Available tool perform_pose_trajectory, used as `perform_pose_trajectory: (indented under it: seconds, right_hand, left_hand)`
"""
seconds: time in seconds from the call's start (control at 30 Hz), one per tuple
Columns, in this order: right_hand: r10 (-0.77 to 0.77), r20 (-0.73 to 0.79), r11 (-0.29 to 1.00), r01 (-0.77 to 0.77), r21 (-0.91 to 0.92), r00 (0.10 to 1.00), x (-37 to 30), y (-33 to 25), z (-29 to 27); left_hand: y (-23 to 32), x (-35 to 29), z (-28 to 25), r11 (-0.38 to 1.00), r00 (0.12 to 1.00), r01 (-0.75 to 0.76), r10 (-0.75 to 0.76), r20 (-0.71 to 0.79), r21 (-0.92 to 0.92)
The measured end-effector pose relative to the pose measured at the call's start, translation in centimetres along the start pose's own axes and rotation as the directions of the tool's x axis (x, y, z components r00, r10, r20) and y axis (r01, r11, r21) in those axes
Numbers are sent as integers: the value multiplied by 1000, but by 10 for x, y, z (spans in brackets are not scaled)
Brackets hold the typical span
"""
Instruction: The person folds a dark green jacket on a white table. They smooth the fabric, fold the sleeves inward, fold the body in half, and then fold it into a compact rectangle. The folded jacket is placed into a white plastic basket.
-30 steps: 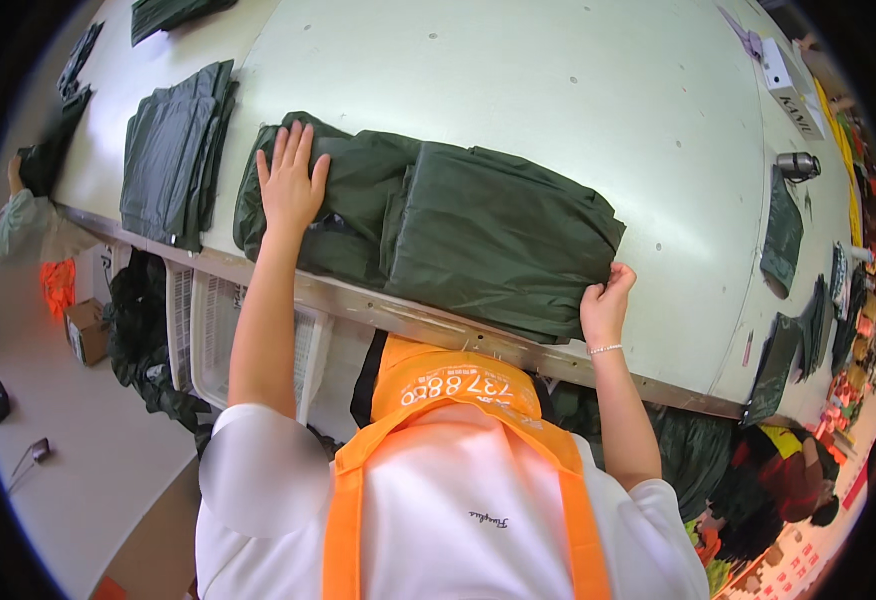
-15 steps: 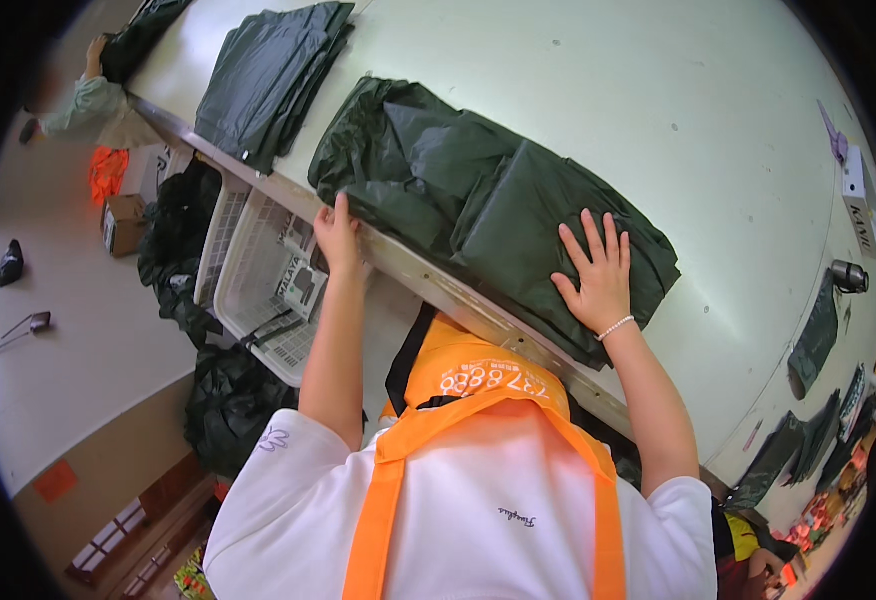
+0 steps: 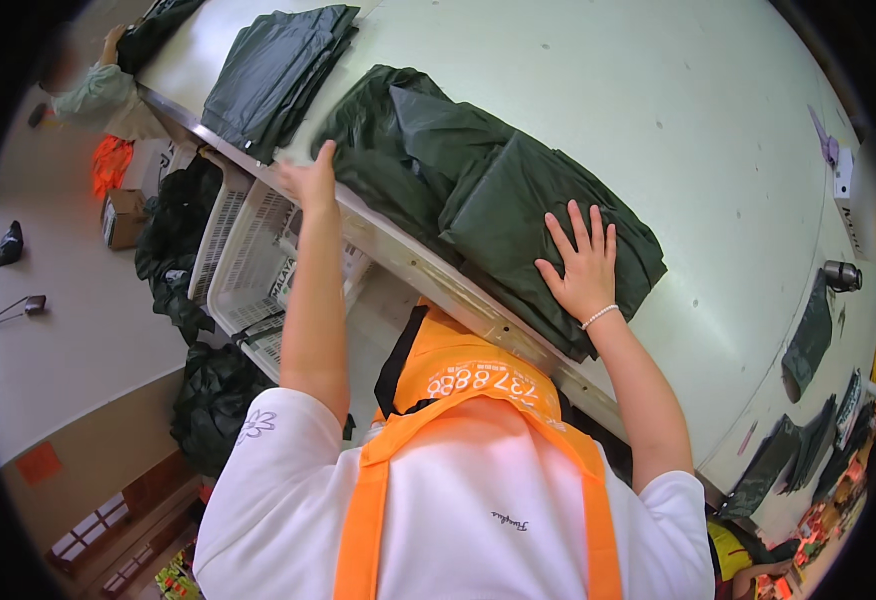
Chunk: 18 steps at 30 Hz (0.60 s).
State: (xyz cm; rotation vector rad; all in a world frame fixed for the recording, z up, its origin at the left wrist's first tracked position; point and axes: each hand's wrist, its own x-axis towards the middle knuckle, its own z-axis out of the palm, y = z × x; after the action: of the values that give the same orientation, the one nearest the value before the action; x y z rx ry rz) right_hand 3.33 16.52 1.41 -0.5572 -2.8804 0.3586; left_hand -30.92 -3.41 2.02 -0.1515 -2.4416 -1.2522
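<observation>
Beneath my right fingers (image 3: 579, 226), spread flat and gripping nothing, lies the dark green folded cloth (image 3: 503, 190). Its long axis runs from them leftward and away, to a rumpled end just beside my left fingers (image 3: 329, 156). Those are blurred, loosely parted, holding nothing, at the near edge of the table (image 3: 678, 180); I cannot tell if they touch the cloth. Beyond them lies a dark stack (image 3: 273, 75); white baskets (image 3: 243, 235) sit below them.
</observation>
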Motion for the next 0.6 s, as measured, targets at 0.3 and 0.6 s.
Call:
perform_pose_trajectory:
  seconds: [0.3,0.6]
  right_hand:
    - [3,1,1000,-3,3,1000,0,-1,-1]
    - [52,58,998,-54,26,997,4,0,-6]
  left_hand:
    - [76,-57,104,647,35,-569,637,770,-508]
    - [70,-17,58,905,498,-243,425,756,-349]
